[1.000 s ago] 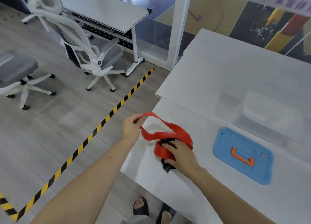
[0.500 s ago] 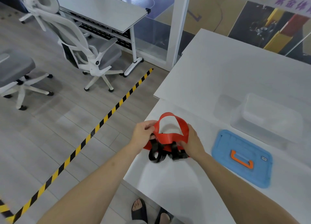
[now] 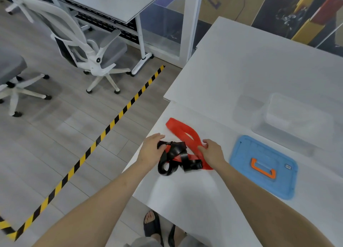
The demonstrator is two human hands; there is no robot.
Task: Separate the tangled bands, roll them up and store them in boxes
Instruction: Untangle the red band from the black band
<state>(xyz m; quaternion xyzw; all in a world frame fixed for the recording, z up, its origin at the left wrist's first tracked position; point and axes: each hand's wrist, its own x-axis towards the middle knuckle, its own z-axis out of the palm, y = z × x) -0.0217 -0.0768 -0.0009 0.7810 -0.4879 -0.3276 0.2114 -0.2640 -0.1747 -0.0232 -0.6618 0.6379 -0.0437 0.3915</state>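
Observation:
A red band and a black band lie tangled together near the left edge of the white table. The red band's loop stretches flat toward the upper left. My left hand grips an end of the black band at the tangle's left side. On the right side my right hand pinches the red band. A clear plastic box stands at the right, with its blue lid and orange handle lying flat in front of it.
The table's left edge runs just beside the tangle, with the floor below. A yellow-black floor tape crosses the floor. White office chairs and another desk stand at the far left. My sandalled feet show under the table.
The red loop, held up between both hands half a second ago, now lies flat on the table. My left hand has shifted onto the black band; the tangle has spread out.

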